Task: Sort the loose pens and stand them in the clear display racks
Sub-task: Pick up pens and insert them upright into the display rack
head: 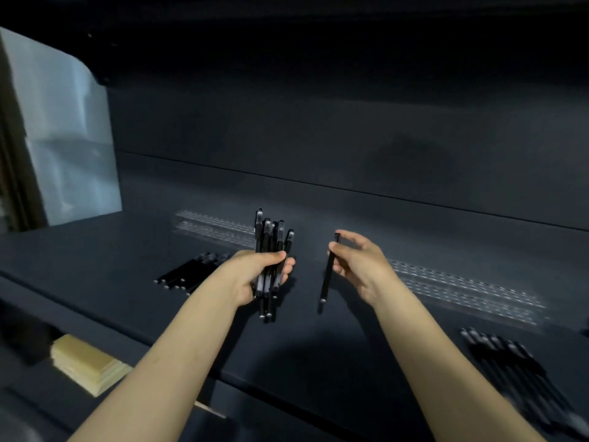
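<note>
Left hand is wrapped around a bunch of black pens, fingers curled tight round the middle of them. They stand more or less upright, caps fanning out on top and tips poking out below the palm. Right hand is pinching a single black pen near its top end between thumb and fingertips, so the pen hangs nearly straight down with its tip just above the desk. The two hands are close together but not touching, with a gap between the bunch and the single pen.

Both hands are up in the air over the middle of the dark desk. Behind the left hand there's a clear rack lying flat, and the bunch of pens blocks its right end from view. A second clear rack runs off to the right behind the right wrist. Both are blurry, so I can't tell if any pens are standing in them.

More loose pens are on the desk: a neat row to the left, partly hidden by the left forearm, and a messier pile near the right edge, quite smeared.

Lower left, below the desk edge, sits a pale yellow stack of something flat, maybe pads, can't say. A pale shiny panel stands at the far left, and a dark back wall fills the rest.
</note>
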`<action>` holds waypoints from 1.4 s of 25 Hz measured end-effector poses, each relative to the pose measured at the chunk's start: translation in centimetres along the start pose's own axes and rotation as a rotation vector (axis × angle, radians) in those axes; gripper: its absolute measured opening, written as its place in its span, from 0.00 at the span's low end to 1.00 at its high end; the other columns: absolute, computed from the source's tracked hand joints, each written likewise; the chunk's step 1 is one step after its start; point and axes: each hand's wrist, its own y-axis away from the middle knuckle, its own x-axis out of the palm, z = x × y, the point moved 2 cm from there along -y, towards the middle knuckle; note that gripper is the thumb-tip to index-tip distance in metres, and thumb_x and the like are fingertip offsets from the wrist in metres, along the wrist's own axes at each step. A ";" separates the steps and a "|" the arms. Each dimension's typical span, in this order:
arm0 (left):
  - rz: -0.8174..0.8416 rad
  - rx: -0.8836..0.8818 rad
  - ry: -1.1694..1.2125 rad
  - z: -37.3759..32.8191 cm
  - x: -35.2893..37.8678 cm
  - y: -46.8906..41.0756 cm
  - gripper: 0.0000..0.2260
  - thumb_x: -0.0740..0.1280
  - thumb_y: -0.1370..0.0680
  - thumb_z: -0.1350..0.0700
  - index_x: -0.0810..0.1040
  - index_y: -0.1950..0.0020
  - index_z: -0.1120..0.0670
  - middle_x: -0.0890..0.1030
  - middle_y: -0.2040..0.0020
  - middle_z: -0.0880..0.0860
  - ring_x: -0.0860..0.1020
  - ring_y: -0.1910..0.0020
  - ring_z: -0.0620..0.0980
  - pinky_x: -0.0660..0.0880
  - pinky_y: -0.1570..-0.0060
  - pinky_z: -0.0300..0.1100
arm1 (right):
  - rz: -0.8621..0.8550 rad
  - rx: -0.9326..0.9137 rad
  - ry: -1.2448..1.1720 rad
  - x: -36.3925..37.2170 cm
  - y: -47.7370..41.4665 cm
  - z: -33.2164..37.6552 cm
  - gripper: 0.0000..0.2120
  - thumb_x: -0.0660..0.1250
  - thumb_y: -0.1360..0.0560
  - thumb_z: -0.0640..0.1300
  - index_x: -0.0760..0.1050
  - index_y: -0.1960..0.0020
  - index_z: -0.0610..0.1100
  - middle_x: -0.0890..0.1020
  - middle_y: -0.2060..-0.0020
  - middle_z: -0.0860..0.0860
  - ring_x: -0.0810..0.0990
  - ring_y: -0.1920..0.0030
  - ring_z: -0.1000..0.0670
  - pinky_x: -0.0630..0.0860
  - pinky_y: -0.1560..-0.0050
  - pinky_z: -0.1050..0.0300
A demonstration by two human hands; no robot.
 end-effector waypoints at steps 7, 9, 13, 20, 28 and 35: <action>0.038 -0.029 -0.083 -4.4 -11.1 -6.7 0.08 0.69 0.22 0.61 0.82 0.47 0.65 0.86 0.57 0.55 0.84 0.62 0.47 0.81 0.63 0.38 | -0.086 0.042 0.087 13.3 -4.4 -4.3 0.15 0.67 0.24 0.35 0.73 0.40 0.46 0.81 0.58 0.45 0.78 0.66 0.51 0.79 0.65 0.60; 0.065 -0.045 -0.117 -5.2 -13.1 -8.0 0.08 0.69 0.22 0.59 0.82 0.47 0.63 0.86 0.57 0.54 0.83 0.62 0.47 0.80 0.63 0.38 | -0.133 0.079 0.137 15.3 -5.1 -5.4 0.15 0.67 0.25 0.33 0.73 0.41 0.44 0.81 0.58 0.44 0.78 0.67 0.50 0.79 0.68 0.60; 0.147 -0.077 -0.213 -6.5 -15.1 -10.1 0.09 0.69 0.22 0.55 0.85 0.49 0.59 0.86 0.59 0.50 0.82 0.59 0.47 0.78 0.58 0.43 | -0.162 0.192 0.281 16.7 -6.0 -7.0 0.14 0.69 0.28 0.30 0.74 0.44 0.40 0.79 0.58 0.41 0.77 0.69 0.47 0.80 0.72 0.56; 0.223 -0.082 -0.248 -6.1 -14.7 -13.0 0.08 0.69 0.22 0.55 0.85 0.51 0.58 0.86 0.53 0.49 0.81 0.47 0.50 0.75 0.40 0.51 | -0.201 0.253 0.375 16.8 -6.9 -7.9 0.14 0.74 0.31 0.34 0.74 0.48 0.37 0.79 0.56 0.42 0.80 0.68 0.47 0.82 0.63 0.56; 0.289 -0.059 -0.238 -4.7 -14.4 -12.9 0.08 0.69 0.22 0.57 0.84 0.50 0.61 0.86 0.57 0.52 0.82 0.61 0.47 0.79 0.58 0.42 | -0.202 0.033 0.193 15.4 -6.3 -6.5 0.10 0.66 0.22 0.46 0.79 0.56 0.39 0.77 0.64 0.46 0.74 0.68 0.51 0.77 0.68 0.63; 0.368 -0.068 -0.233 -3.9 -10.5 -9.9 0.06 0.71 0.24 0.61 0.83 0.49 0.61 0.86 0.59 0.57 0.85 0.63 0.49 0.81 0.66 0.40 | -0.055 0.021 -0.114 13.9 -4.7 -4.1 0.03 0.69 0.25 0.41 0.78 0.57 0.42 0.79 0.68 0.50 0.76 0.66 0.54 0.75 0.64 0.63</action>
